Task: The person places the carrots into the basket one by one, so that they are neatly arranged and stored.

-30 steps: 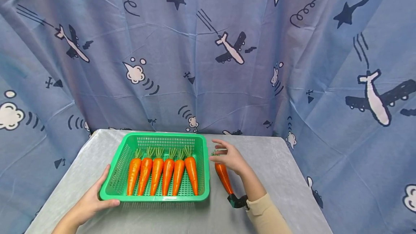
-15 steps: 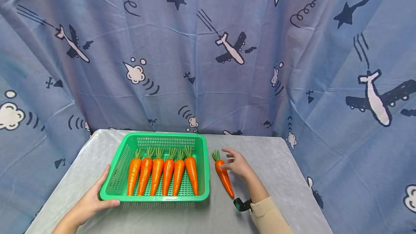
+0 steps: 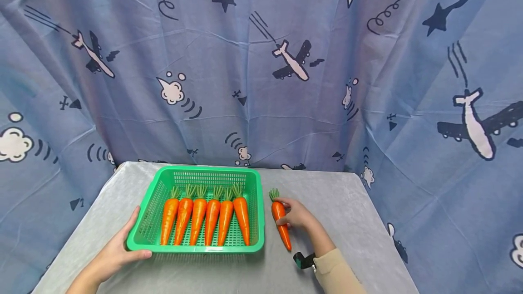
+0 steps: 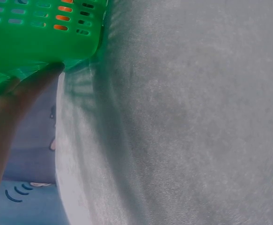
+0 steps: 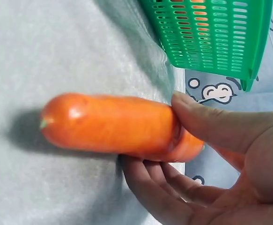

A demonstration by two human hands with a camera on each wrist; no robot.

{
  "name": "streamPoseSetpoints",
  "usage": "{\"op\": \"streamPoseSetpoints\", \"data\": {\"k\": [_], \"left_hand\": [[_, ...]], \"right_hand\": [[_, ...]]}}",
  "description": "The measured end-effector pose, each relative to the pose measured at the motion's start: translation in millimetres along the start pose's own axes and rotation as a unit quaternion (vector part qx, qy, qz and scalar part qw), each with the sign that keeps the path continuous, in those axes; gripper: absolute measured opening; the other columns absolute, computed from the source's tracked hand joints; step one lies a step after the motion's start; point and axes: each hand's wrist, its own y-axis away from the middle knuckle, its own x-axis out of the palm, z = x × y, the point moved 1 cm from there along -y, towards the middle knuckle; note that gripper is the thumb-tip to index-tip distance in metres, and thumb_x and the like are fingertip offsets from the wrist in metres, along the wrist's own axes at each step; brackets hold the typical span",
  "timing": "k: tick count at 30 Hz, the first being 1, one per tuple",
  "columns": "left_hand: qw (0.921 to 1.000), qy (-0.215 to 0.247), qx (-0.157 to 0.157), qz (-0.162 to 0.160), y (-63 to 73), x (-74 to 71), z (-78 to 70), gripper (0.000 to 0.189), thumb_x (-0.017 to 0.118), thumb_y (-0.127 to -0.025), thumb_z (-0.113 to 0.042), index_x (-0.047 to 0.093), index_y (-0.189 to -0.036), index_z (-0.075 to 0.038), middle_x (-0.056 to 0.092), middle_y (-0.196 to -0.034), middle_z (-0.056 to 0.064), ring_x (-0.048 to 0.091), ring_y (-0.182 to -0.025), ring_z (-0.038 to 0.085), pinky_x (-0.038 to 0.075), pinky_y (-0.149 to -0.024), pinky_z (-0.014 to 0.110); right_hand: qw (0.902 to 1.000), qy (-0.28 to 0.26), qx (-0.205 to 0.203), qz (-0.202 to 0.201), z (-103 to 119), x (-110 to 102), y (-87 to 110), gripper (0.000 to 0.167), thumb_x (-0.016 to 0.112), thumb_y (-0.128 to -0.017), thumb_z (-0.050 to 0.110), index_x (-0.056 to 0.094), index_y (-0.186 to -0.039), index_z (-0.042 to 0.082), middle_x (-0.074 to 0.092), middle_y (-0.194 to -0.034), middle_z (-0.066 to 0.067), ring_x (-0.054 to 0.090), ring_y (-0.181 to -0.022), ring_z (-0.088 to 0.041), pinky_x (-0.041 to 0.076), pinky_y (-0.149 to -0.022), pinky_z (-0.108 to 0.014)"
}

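Six-odd details aside, several orange carrots (image 3: 198, 214) with green stem tufts lie side by side in a green plastic basket (image 3: 196, 249). My left hand (image 3: 116, 253) holds the basket's near left corner, thumb along the front and fingers along the left side. To the right of the basket, my right hand (image 3: 298, 214) grips a single carrot (image 3: 279, 211). In the right wrist view the thumb lies on one side of this carrot (image 5: 113, 123) and the fingers on the other. The left wrist view shows only part of the left hand (image 4: 14, 103) against the basket wall.
A grey cloth covers the table (image 3: 335, 208). Blue patterned curtains (image 3: 261, 80) hang close behind it and along both sides. The basket's right wall stands a short gap from the single carrot. A dark wrist-worn device (image 3: 303, 260) sits below the right hand.
My right hand has moved from above the single carrot, beside the basket's right rim, down onto it and now grips it. That carrot has turned slightly. The left hand stays at the basket corner.
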Motion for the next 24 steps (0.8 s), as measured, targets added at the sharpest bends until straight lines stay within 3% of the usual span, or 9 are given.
{"op": "streamPoseSetpoints", "data": {"k": [7,12,16,24], "left_hand": [[0.9999,0.008,-0.013,0.005,-0.5,-1.2,-0.3,0.119,0.079,-0.082,0.001,-0.008,-0.162,-0.01,0.0,-0.161,0.036,0.058,-0.109,0.0,0.048,-0.086,0.014],[0.9999,0.004,-0.01,0.004,-0.5,-1.3,-1.4,0.119,0.08,-0.082,0.001,-0.007,-0.162,-0.009,0.0,-0.161,0.036,0.057,-0.11,-0.001,0.047,-0.087,0.014],[0.9998,0.009,-0.014,0.005,-0.1,-1.1,-1.7,0.119,0.08,-0.083,0.0,-0.008,-0.162,-0.009,-0.001,-0.161,0.035,0.057,-0.111,-0.001,0.047,-0.087,0.014],[1.0,-0.007,0.004,-0.002,0.6,-1.5,-1.5,0.118,0.08,-0.082,0.002,-0.007,-0.162,-0.007,0.001,-0.16,0.038,0.054,-0.112,-0.004,0.045,-0.087,0.011]], "right_hand": [[0.9999,-0.001,0.011,-0.007,4,-1,0.1,0.074,0.084,-0.073,-0.007,0.059,-0.14,0.013,0.056,-0.13,-0.025,0.059,-0.092,-0.027,0.055,-0.066,-0.037],[0.9977,-0.059,-0.003,-0.033,15,-8,0.6,0.077,0.084,-0.075,-0.006,0.055,-0.144,0.01,0.055,-0.128,-0.028,0.064,-0.091,-0.029,0.059,-0.067,-0.039],[0.9931,-0.104,-0.023,-0.049,32,-15,2.3,0.077,0.083,-0.077,-0.005,0.054,-0.146,0.013,0.053,-0.132,-0.029,0.066,-0.095,-0.03,0.06,-0.071,-0.04],[0.9859,-0.149,-0.066,-0.039,79,-20,2.3,0.074,0.082,-0.081,0.0,0.052,-0.147,0.017,0.048,-0.139,-0.029,0.07,-0.093,-0.03,0.061,-0.075,-0.042]]}}
